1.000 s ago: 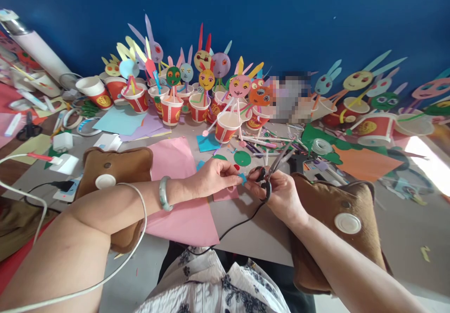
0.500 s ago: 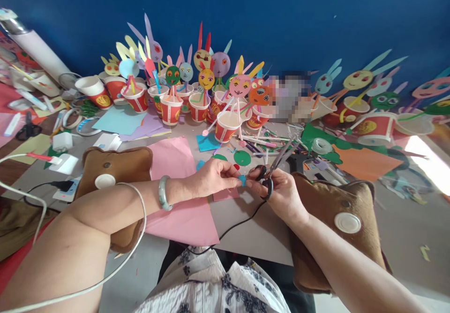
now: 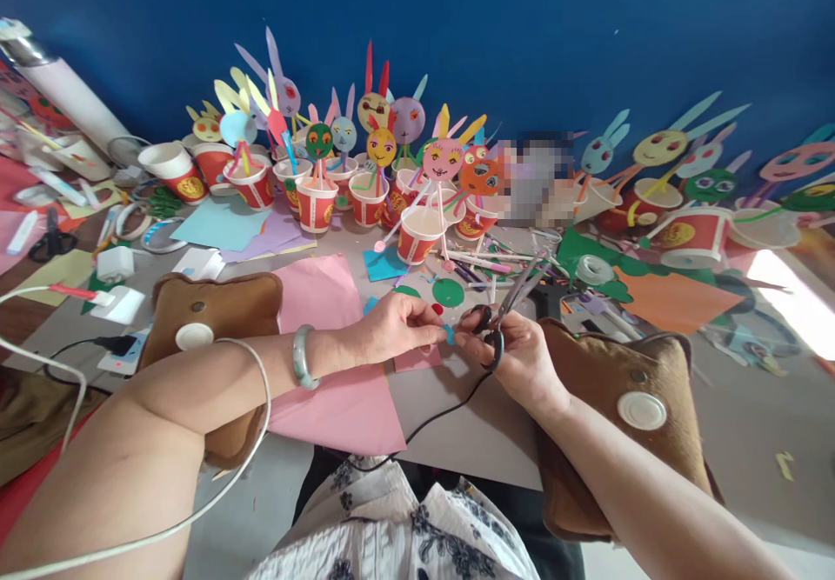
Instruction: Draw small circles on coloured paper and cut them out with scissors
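Note:
Between finger and thumb, my left hand (image 3: 401,330) pinches a small blue piece of paper (image 3: 450,334). The fingertips of my right hand (image 3: 515,356) meet the paper's other side. Scissors (image 3: 512,302) with black handles are held in my right hand, their blades pointing up and away from me. Just beyond my hands lie a green paper circle (image 3: 448,291) and a small red paper circle (image 3: 437,310). Under my left wrist a large pink sheet (image 3: 326,293) covers part of the table, and a smaller pink piece (image 3: 417,359) lies below my fingers.
Several red-and-white paper cups (image 3: 421,236) with paper rabbit faces line the blue wall. Brown plush warmers lie left (image 3: 215,297) and right (image 3: 613,371). A white cable (image 3: 266,380) crosses my left arm; a black cord (image 3: 444,412) runs below my hands. Pens (image 3: 483,263) and orange paper (image 3: 682,300) lie right.
The blue paper looks slightly turned or bent between my fingertips. Both hands stay in nearly the same place, and the scissors remain in my right hand.

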`<state>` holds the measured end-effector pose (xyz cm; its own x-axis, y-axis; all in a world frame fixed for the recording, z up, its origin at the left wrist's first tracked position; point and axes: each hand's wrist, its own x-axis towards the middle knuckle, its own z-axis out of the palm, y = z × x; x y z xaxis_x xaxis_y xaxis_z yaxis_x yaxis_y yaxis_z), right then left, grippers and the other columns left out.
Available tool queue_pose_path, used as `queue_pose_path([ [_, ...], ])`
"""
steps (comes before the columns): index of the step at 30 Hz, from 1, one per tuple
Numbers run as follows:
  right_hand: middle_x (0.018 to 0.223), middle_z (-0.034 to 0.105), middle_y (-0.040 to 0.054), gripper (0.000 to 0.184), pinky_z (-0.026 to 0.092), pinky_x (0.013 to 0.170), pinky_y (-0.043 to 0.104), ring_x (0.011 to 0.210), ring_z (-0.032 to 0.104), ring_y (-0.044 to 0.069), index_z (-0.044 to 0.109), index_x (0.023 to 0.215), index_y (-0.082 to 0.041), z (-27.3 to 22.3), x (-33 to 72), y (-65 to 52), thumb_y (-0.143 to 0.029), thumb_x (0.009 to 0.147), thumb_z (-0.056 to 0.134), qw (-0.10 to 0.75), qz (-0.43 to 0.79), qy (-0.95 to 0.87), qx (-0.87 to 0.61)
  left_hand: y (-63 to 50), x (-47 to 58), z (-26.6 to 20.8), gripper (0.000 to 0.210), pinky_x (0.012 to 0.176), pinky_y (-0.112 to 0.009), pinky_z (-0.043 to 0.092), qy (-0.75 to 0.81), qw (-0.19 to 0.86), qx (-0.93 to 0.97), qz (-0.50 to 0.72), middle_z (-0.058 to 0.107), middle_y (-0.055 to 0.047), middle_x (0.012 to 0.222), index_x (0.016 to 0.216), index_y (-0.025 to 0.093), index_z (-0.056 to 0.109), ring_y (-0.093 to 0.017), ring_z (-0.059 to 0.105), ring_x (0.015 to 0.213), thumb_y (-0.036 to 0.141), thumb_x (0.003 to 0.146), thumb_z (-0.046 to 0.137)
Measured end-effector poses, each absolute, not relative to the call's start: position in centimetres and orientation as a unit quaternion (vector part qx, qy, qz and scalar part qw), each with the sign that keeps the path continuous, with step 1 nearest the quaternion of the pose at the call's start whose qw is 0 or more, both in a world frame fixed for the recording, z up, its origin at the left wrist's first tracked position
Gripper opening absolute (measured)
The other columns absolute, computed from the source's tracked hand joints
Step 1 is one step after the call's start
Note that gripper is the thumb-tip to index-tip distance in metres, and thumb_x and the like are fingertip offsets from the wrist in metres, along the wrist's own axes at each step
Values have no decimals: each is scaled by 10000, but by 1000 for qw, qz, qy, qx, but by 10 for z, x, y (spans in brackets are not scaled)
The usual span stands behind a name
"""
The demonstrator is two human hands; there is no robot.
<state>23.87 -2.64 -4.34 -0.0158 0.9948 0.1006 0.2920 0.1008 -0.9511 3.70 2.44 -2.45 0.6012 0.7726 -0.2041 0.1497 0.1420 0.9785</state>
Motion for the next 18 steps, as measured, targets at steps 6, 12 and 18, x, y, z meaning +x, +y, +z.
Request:
queue_pose_path([
  [6, 766, 683, 22, 216, 504, 590, 269, 645, 606, 157, 668, 802, -192, -38, 235, -28, -353, 726, 790, 448, 386, -587, -554, 26, 37, -27, 86, 589, -209, 463, 371, 662, 608, 235, 652, -10, 612, 738, 109, 674, -90, 581, 573, 176, 757, 725],
  [12, 764, 693, 22, 232, 517, 611, 267, 655, 619, 160, 672, 807, -195, -39, 237, -28, -346, 701, 812, 438, 385, -594, -554, 25, 37, -23, 86, 581, -209, 471, 386, 676, 582, 233, 645, -3, 601, 733, 104, 667, -90, 587, 566, 162, 745, 730],
  [18, 736, 689, 20, 214, 528, 607, 268, 659, 635, 170, 679, 798, -198, -45, 238, -27, -338, 699, 806, 426, 391, -602, -551, 26, 36, -25, 117, 566, -192, 474, 370, 696, 567, 238, 649, -6, 610, 743, 103, 665, -83, 588, 569, 177, 722, 753],
])
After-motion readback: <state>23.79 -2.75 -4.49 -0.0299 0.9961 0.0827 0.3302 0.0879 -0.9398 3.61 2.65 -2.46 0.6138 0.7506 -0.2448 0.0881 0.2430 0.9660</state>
